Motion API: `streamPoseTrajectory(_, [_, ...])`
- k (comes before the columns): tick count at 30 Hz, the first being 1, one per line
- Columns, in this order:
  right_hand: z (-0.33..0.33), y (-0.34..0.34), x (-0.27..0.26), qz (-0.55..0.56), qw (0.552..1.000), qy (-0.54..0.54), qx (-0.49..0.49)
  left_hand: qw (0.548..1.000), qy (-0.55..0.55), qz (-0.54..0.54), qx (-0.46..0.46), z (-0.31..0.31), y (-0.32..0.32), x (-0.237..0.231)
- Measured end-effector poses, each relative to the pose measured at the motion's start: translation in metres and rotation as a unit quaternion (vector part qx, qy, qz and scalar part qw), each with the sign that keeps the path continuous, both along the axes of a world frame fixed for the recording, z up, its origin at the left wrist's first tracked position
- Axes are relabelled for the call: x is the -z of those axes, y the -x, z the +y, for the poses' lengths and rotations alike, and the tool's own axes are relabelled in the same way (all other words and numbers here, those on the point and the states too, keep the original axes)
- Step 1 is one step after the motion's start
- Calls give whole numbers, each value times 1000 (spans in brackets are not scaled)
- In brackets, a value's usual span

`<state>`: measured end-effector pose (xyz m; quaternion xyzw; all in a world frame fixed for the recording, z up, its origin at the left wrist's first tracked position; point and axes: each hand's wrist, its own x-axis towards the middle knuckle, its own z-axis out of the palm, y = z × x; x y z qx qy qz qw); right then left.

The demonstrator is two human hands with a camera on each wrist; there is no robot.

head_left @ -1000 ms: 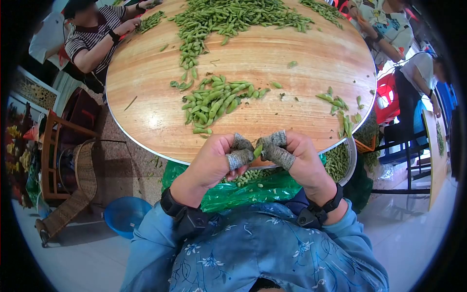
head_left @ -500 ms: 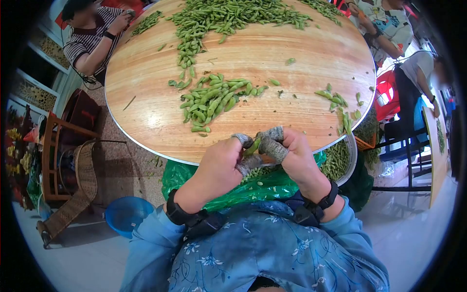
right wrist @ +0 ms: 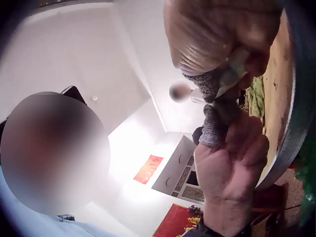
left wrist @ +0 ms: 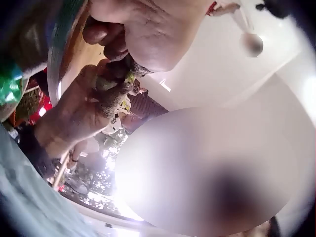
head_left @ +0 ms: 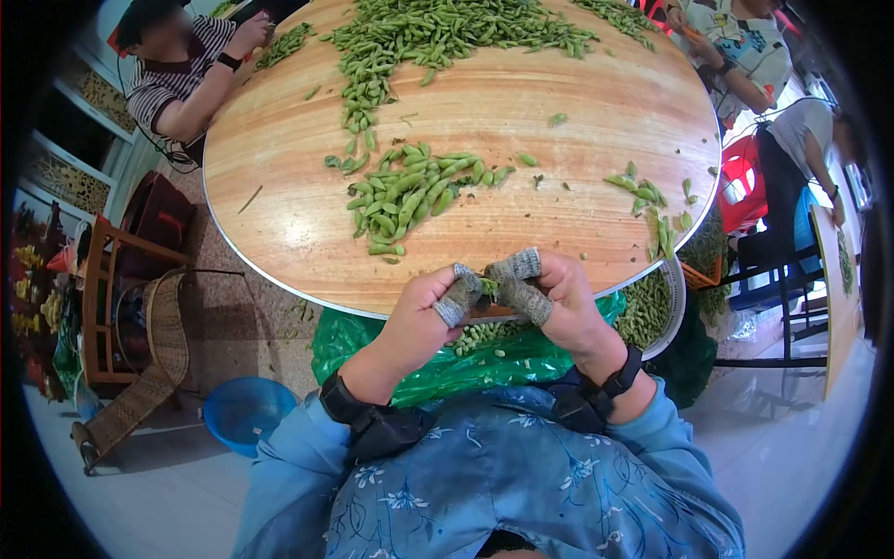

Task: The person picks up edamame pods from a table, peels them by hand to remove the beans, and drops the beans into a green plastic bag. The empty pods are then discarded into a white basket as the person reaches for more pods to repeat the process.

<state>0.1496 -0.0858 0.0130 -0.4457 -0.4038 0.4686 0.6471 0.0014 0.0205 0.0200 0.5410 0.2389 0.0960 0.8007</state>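
Note:
Just over the table's near edge in the head view, my left hand (head_left: 421, 306) and right hand (head_left: 564, 300) meet fingertip to fingertip. Grey knit covers sheathe the thumb and forefinger of each. Between them they pinch a green soybean pod (head_left: 488, 286), mostly hidden by the fingers; a bit of green (left wrist: 130, 78) shows in the left wrist view. A pale green piece (right wrist: 235, 69) lies within the curled right fingers in the right wrist view. Beyond the hands, a small pile of pods (head_left: 405, 196) rests on the round wooden table (head_left: 289, 186).
Below the table edge, green plastic (head_left: 447, 373) holds shelled beans (head_left: 484, 335). A white basket of beans (head_left: 643, 317) stands to the right. Loose pods (head_left: 643, 191) lie at the right, and a large heap (head_left: 447, 33) at the back. A blue basin (head_left: 244, 410) sits on the floor.
The pod, seen longer and upright half a second ago, now shows only as a small bit between the fingertips. My left hand has shifted slightly; the pile has not changed.

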Motion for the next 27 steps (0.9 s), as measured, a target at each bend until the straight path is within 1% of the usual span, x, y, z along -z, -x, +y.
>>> streamPoseTrajectory(1, [0,-1,1,0,1000,0,0,1000,0,0,0,0,0,-1])
streamPoseTrajectory(3, [0,-4,2,-17,1000,-18,-19,983,182,-24,-18,-1,0,-3])
streamPoseTrajectory(4, [0,-5,2,-17,1000,-17,-18,983,183,-24,-17,-1,0,-3])
streamPoseTrajectory(6, [0,-7,2,38,999,-10,-34,971,238,-31,-21,-2,0,-4])
streamPoseTrajectory(7, [0,-7,3,38,999,-11,-34,971,238,-32,-21,-2,0,-2])
streamPoseTrajectory(8, [1,-8,5,37,999,-1,-31,991,130,-21,-8,-1,1,0])
streamPoseTrajectory(9, [1,-9,6,36,999,9,-28,1000,22,-9,4,-1,1,1])
streamPoseTrajectory(10, [1,-9,6,36,999,9,-28,1000,22,-9,4,-2,-1,1])
streamPoseTrajectory(11, [0,-10,5,36,999,22,-5,979,-198,-45,-6,-5,-4,0])
streamPoseTrajectory(12, [0,-10,4,36,999,36,19,910,-407,-77,-17,-6,-6,0])
streamPoseTrajectory(13, [0,-9,2,37,999,36,18,910,-407,-76,-17,-6,-4,-2])
streamPoseTrajectory(15, [0,-8,-2,47,998,50,12,863,-506,-1,9,-4,-1,-6])
streamPoseTrajectory(16, [0,-7,-6,46,998,50,11,863,-506,-1,9,-4,-1,-5])
streamPoseTrajectory(18, [0,-1,-12,90,991,88,-37,831,-556,-13,-17,-4,-2,0])
streamPoseTrajectory(19, [0,1,-13,89,991,88,-37,831,-556,-14,-17,-5,-3,0])
streamPoseTrajectory(21, [0,4,-12,136,988,66,-23,874,-484,-38,-35,-8,-4,2])
streamPoseTrajectory(22, [0,4,-11,137,988,66,-23,874,-484,-37,-35,-9,-4,1])
streamPoseTrajectory(23, [1,4,-10,74,996,55,-5,925,-378,-16,-39,-10,-4,-1])
streamPoseTrajectory(24, [1,4,-9,11,999,45,14,963,-266,5,-42,-11,-3,-2])
streamPoseTrajectory(27, [4,4,-7,-13,999,31,23,962,-268,24,-49,-12,-4,-3])
